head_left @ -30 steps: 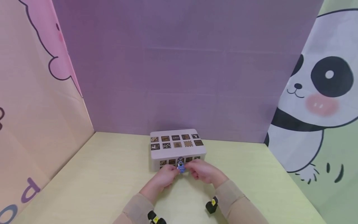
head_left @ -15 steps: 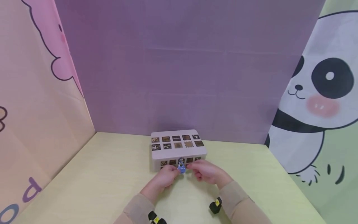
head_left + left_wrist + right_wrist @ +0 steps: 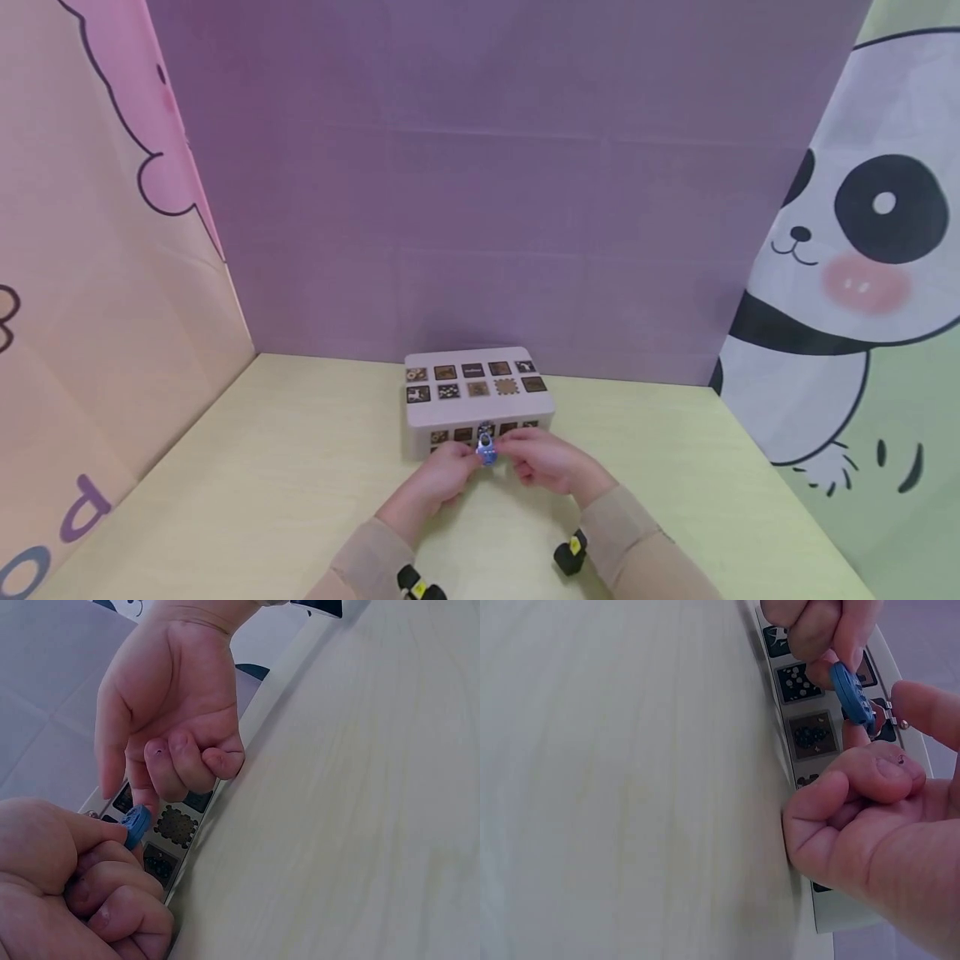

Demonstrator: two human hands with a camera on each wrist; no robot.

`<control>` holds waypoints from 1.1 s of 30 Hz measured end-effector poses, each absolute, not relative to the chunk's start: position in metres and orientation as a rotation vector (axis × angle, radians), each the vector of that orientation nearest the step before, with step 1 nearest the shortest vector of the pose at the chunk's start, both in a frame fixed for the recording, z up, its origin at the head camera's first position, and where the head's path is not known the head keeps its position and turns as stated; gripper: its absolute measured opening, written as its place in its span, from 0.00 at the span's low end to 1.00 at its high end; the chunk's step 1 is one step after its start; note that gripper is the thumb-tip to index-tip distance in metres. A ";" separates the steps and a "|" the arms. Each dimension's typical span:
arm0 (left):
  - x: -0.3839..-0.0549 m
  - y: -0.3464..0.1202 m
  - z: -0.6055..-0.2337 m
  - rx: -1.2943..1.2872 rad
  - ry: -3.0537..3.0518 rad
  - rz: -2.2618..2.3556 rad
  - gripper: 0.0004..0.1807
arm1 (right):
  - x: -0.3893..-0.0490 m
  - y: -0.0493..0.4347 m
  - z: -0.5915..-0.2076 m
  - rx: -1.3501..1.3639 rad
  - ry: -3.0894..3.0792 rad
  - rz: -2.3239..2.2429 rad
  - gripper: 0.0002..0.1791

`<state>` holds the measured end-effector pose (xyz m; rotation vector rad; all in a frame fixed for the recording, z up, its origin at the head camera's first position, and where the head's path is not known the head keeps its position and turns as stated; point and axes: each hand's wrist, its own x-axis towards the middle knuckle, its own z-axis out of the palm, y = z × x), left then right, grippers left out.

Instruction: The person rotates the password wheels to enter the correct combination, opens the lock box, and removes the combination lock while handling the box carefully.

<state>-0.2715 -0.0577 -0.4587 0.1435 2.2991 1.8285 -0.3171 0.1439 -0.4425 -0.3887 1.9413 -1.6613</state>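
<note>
A blue padlock with a row of small dials [image 3: 487,451] hangs by its shackle at the metal clasp [image 3: 889,714] on the front of a white box [image 3: 480,410] with dark square pictures. My left hand [image 3: 444,471] pinches the padlock's lower body between thumb and fingers from the left. From the other side my right hand [image 3: 551,461] reaches in, its extended index fingertip at the lock [image 3: 851,694]. The right thumb stands apart from the padlock, and the other right fingers are curled in, as the left wrist view also shows.
The box stands on a pale wood-look table [image 3: 300,467], close to a purple backdrop [image 3: 487,208]. Printed panels flank the table, the right one bearing a panda [image 3: 862,208]. Black wrist pieces [image 3: 572,554] sit near both cuffs.
My right hand shifted slightly right from the padlock half a second ago and is now back against it. The left hand keeps its pinch, and the box stays in place.
</note>
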 end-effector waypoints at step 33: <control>-0.272 -0.059 -0.459 0.138 2.278 1.795 0.12 | -0.312 0.129 -0.438 -0.361 2.052 -1.560 0.09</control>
